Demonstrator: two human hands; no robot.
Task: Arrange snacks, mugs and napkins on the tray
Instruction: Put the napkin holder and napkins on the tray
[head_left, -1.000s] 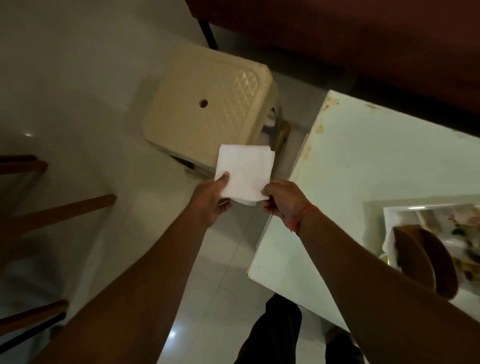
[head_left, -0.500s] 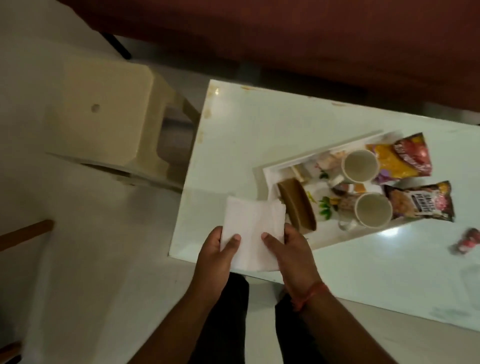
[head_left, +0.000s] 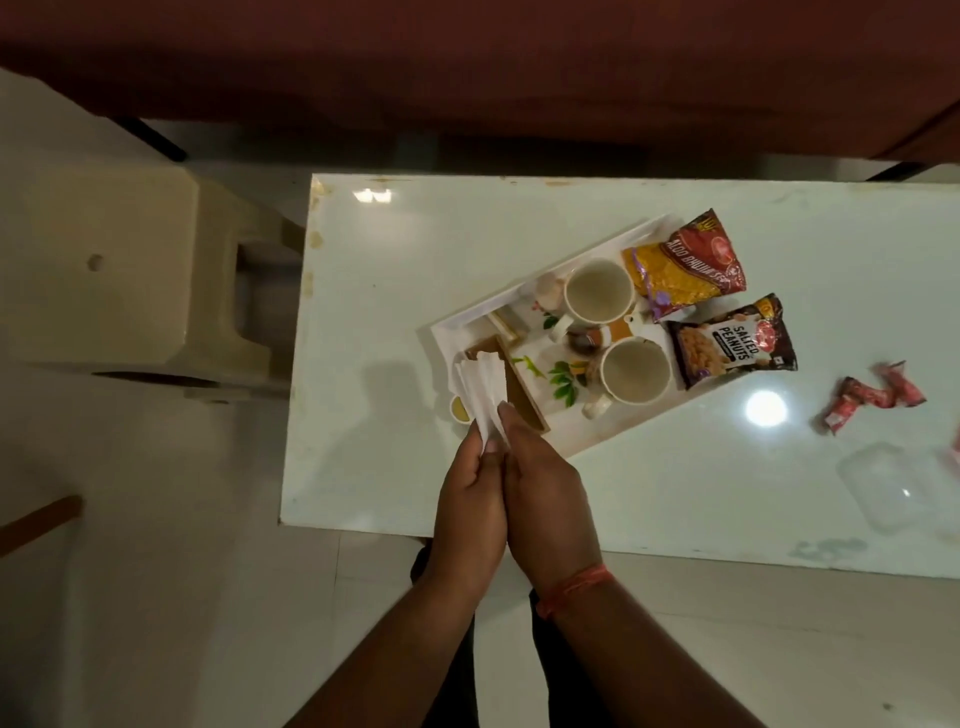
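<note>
A white floral tray (head_left: 613, 431) lies at an angle on the white table (head_left: 467, 234). On it stand two cream mugs, one further back (head_left: 597, 291) and one nearer (head_left: 635, 371), with a brown wooden napkin holder (head_left: 522, 392) at the tray's left end. Two snack packets lie at its right end: a yellow-red one (head_left: 685, 267) and salted peanuts (head_left: 735, 343). My left hand (head_left: 470, 499) and my right hand (head_left: 550, 499) are pressed together, both gripping a stack of white napkins (head_left: 480, 389) held edge-up over the holder.
A cream plastic stool (head_left: 119, 270) stands left of the table. Small red wrapped sweets (head_left: 872, 397) and a clear plastic lid (head_left: 893, 483) lie at the table's right. A dark red sofa (head_left: 467, 67) runs along the far side.
The napkins came from over the stool to over the tray's left end. They were held flat between my hands and now stand edge-up, with my hands brought together.
</note>
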